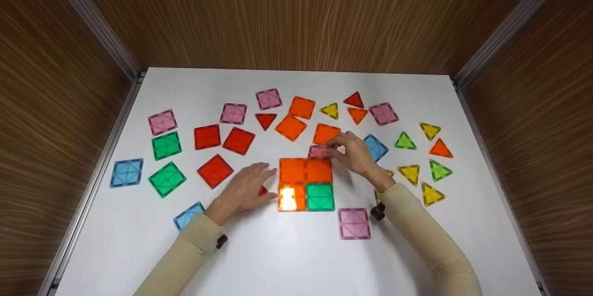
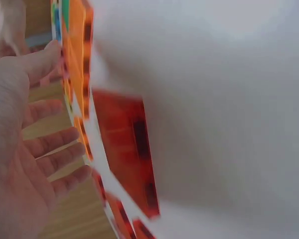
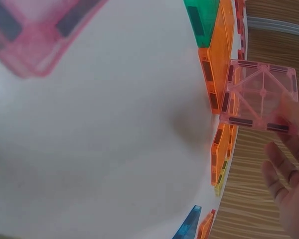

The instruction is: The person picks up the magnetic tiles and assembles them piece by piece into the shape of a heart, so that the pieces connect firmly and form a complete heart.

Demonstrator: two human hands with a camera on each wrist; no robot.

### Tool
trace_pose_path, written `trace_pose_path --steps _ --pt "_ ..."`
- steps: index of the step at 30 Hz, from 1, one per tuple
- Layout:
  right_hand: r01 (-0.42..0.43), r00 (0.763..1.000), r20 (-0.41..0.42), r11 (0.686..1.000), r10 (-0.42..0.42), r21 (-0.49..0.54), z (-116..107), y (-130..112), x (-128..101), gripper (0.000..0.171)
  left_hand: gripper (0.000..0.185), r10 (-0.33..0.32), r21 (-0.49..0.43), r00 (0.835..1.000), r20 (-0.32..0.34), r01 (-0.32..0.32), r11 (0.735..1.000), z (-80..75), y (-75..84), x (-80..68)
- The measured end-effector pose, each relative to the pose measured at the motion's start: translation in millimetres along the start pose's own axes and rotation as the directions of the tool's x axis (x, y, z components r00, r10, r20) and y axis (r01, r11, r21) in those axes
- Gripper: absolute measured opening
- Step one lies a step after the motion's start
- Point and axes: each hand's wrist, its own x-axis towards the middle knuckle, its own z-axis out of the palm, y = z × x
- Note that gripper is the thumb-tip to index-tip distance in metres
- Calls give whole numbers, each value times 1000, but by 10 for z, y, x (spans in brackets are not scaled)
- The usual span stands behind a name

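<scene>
My right hand (image 1: 356, 153) pinches a pink tile (image 3: 260, 94) upright at the far edge of the four-tile square (image 1: 305, 184); my left hand (image 1: 245, 190), fingers relaxed, steadies it. Walls mostly remain unbuilt.

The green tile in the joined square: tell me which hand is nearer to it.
Left, by a narrow margin. The left hand lies flat just left of the joined square, two tiles from the green tile. The right hand holds a pink tile beyond the square's far edge.
</scene>
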Motion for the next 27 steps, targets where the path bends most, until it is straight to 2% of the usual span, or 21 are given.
trace_pose_path --steps 5,9,14,18,22,27 --pt "-11 1000 2 1000 11 15 -8 6 -13 21 71 -106 -21 993 -53 105 994 -154 -257 -196" --pt "-22 1000 8 1000 22 -3 -15 6 -25 20 73 -170 -31 983 -69 169 985 -137 -340 -315" --pt "-4 1000 2 999 4 -40 -28 -1 -42 18 80 -190 -34 980 -65 188 982 -32 -273 -350" --pt "-2 1000 9 1000 2 -27 -22 1 -41 20 87 -193 29 980 -44 194 981 18 -192 -322" --pt "-10 1000 23 1000 10 -11 -13 2 -29 21 86 -212 66 976 -43 215 974 30 -161 -289" --pt "-14 1000 20 1000 14 -6 -11 0 -25 20 84 -228 -3 970 -78 229 974 15 -165 -236"
